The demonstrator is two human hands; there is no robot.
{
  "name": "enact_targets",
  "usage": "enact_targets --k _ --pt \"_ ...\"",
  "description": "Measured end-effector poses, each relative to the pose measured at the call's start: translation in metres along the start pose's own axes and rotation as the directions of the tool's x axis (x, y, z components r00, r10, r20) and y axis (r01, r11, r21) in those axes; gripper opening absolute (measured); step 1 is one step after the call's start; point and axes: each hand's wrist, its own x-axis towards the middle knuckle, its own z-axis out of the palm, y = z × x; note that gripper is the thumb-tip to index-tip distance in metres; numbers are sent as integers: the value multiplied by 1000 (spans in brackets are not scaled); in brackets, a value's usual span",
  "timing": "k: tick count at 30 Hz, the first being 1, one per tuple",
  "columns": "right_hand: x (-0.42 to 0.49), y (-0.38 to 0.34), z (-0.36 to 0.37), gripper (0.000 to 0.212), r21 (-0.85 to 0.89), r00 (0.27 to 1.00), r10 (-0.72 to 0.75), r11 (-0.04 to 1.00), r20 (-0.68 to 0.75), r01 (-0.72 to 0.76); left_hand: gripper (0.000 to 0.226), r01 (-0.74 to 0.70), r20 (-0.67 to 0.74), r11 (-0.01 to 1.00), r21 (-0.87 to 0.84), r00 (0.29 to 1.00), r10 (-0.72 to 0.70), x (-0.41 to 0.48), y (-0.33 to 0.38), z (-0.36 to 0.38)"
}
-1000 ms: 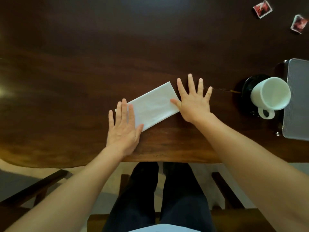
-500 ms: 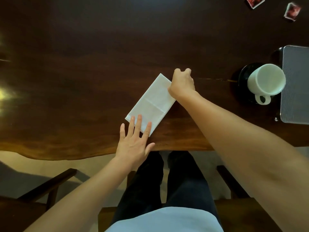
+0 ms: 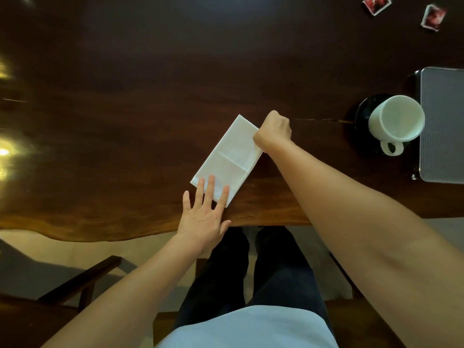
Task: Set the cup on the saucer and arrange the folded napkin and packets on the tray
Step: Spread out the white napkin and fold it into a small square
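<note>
Head view: folded napkin (image 3: 227,158) lies flat on the dark counter (image 3: 130,101) near the front edge, long axis running diagonally from near-left to far-right. Left hand (image 3: 204,217) is flat, fingers spread wide, three fingertips pressing the napkin's near-left end; nothing gripped. Right hand (image 3: 275,131) sits at the napkin's far-right long edge, curled into a fist with the fingers hidden from the camera, so I cannot tell whether that grip has the napkin edge pinched or is only resting against it.

Tray (image 3: 443,126) is well apart to the right, partly cut by the frame edge. So the napkin has to travel rightward, and the right hand is the nearer one to both the napkin's far end and the tray (left hand looks like it's only steadying). The napkin's axis is skewed against the tray's sides, so it likely needs a turn on the way.

Cup (image 3: 396,119) already sits on the black saucer (image 3: 362,114), just beside the tray's left edge, handle toward the person. Two packets (image 3: 376,3) lie far right, well apart from the tray, not yet arranged.
</note>
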Motion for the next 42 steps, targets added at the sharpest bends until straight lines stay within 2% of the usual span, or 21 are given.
enact_targets --k 3,6,9,13,17,20,24,27,29,31,33,35,37,38,40,41,42 --pt "0 1 -1 38 -51 1000 -14 999 -4 13 88 3 0 1000 3 1000 -3 0 2 -1" --pt "1 4 -3 28 -84 998 -14 996 64 19 87 -1 -12 1000 -3 1000 1 -1 3 -2" --pt "1 3 -3 27 -99 993 -22 995 116 34 84 -18 -29 1000 -21 999 18 -2 1 -5" --pt "3 0 -6 11 2 994 -36 999 106 36 79 -43 -40 999 -32 998 42 -2 0 -9" --pt "10 -7 -21 24 93 991 -96 992 92 87 76 -84 -48 996 -44 995 82 3 2 -14" --pt "8 -17 -33 22 133 979 -198 973 43 191 73 -109 -22 992 -66 994 108 11 8 -22" --pt "-14 -21 -36 20 90 900 -430 896 -73 436 71 -92 -9 990 -110 996 92 18 16 -32" --pt "-38 -16 -29 18 70 840 -530 839 -119 539 70 -99 4 987 -129 995 101 16 15 -34" --pt "-56 -8 -23 19 54 805 -578 807 -133 588 66 -113 -36 979 -167 993 108 13 11 -36" --pt "-75 2 -17 22 17 756 -636 763 -154 646 58 -138 -148 954 -266 984 101 8 5 -39" --pt "-91 13 -8 26 -51 711 -690 722 -137 690 47 -143 -273 873 -466 962 12 3 0 -40" --pt "-102 22 3 29 -114 684 -722 692 -101 713 35 -63 -281 705 -706 939 -197 3 -5 -46" --pt "-109 30 13 29 -159 663 -745 665 -77 730 29 91 -161 476 -875 871 -464 13 -9 -56" --pt "-112 33 18 28 -176 654 -754 654 -66 736 27 151 -54 303 -941 817 -574 19 -11 -62" --pt "-118 36 30 26 -202 645 -764 637 -32 744 23 183 185 -71 -981 743 -643 32 -14 -75" --pt "-121 38 36 24 -212 642 -767 629 -11 748 21 197 252 -157 -968 732 -633 37 -15 -79" --pt "-122 39 41 23 -223 637 -771 620 6 752 21 224 278 -165 -960 737 -616 41 -16 -82"
